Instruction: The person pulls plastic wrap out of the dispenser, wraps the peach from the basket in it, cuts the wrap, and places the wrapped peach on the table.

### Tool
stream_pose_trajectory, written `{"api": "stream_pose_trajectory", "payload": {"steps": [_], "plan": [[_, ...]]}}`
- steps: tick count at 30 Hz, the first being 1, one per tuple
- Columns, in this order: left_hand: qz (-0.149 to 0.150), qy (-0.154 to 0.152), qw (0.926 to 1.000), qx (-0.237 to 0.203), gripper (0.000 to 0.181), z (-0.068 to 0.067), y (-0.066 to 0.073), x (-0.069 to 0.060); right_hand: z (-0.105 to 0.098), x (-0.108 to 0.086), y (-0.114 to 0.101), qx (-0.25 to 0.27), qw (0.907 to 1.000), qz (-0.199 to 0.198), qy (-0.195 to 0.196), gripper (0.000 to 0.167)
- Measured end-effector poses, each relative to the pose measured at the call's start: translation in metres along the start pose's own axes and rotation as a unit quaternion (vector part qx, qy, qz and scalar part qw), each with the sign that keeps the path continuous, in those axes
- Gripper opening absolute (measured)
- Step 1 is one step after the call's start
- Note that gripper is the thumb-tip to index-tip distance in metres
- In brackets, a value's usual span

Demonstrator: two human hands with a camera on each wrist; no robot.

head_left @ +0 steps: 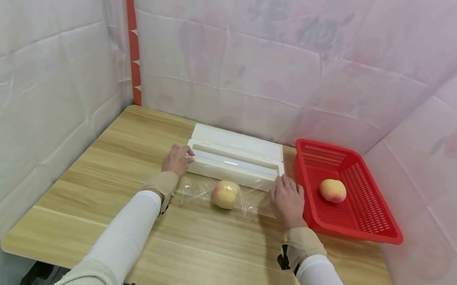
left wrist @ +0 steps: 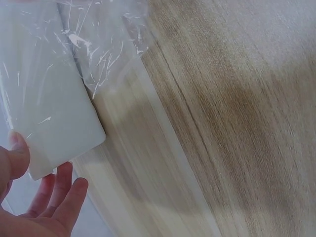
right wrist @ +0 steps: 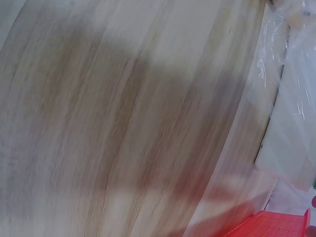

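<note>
A white cling film box [head_left: 225, 172] lies with its lid [head_left: 237, 142] folded back and a roll [head_left: 238, 163] inside. Clear cling film [head_left: 194, 191] runs from it over the near tabletop, around a yellow-pink peach [head_left: 226, 195]; whether it passes over or under the fruit is hard to see. My left hand [head_left: 177, 160] holds the box's left end, thumb and fingers around its corner in the left wrist view. At the right front corner, my right hand [head_left: 288, 201] grips the box. Only its fingertips [right wrist: 313, 230] show in the right wrist view.
A red plastic basket [head_left: 371, 235] stands at the right, close beside my right hand, with another peach [head_left: 333, 190] in it. The wooden table [head_left: 198, 248] is bordered by white sheeting [head_left: 230, 62] at the back and both sides.
</note>
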State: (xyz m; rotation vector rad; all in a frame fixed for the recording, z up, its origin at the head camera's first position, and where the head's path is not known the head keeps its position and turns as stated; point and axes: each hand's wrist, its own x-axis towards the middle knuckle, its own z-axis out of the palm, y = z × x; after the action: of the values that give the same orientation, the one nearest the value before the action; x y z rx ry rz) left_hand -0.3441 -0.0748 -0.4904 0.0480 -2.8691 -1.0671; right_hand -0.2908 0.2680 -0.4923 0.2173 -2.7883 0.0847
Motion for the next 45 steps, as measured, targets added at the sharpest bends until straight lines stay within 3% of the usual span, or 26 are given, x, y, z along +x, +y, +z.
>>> {"api": "stream_pose_trajectory", "payload": {"steps": [8,13,21,27,30,32,35,37,40,43,45], "plan": [[0.019,-0.006,0.9994,0.028,0.018,0.001,-0.002,0.0,0.009,0.0,0.0,0.038,0.9991,0.017,-0.007,0.043],[0.021,-0.022,0.9994,0.02,0.027,0.0,-0.004,-0.002,0.01,-0.002,0.0,0.071,0.9973,0.018,0.008,0.042],[0.01,-0.063,0.9973,-0.035,0.048,-0.006,-0.011,0.005,0.012,-0.002,0.002,0.121,0.9921,0.031,0.01,0.042],[0.01,-0.096,0.9895,-0.107,0.057,-0.012,-0.024,0.013,0.011,0.001,0.003,0.162,0.9852,0.055,-0.015,0.046],[-0.011,-0.096,0.985,-0.143,0.058,-0.015,-0.029,0.012,0.008,0.002,0.002,0.194,0.9778,0.071,-0.037,0.047],[-0.012,-0.076,0.9859,-0.149,0.054,-0.018,-0.027,0.009,0.007,0.002,0.002,0.215,0.9718,0.083,-0.05,0.049],[0.039,-0.011,0.9923,-0.117,0.041,-0.023,-0.019,0.005,0.005,0.002,-0.001,0.22,0.9711,0.083,-0.041,0.052],[0.105,0.038,0.9916,-0.066,0.031,-0.024,-0.008,0.001,0.004,0.002,-0.006,0.206,0.9769,0.055,-0.017,0.053],[0.222,0.081,0.9717,0.003,0.021,-0.019,0.011,-0.006,0.005,0.001,-0.021,0.175,0.9836,-0.03,0.03,0.053],[0.317,0.055,0.9466,0.028,0.021,-0.004,0.029,-0.018,0.007,-0.002,-0.041,0.165,0.976,-0.132,0.054,0.054],[0.36,0.021,0.932,0.036,0.025,0.011,0.036,-0.028,0.011,-0.006,-0.053,0.156,0.9698,-0.181,0.051,0.058]]}}
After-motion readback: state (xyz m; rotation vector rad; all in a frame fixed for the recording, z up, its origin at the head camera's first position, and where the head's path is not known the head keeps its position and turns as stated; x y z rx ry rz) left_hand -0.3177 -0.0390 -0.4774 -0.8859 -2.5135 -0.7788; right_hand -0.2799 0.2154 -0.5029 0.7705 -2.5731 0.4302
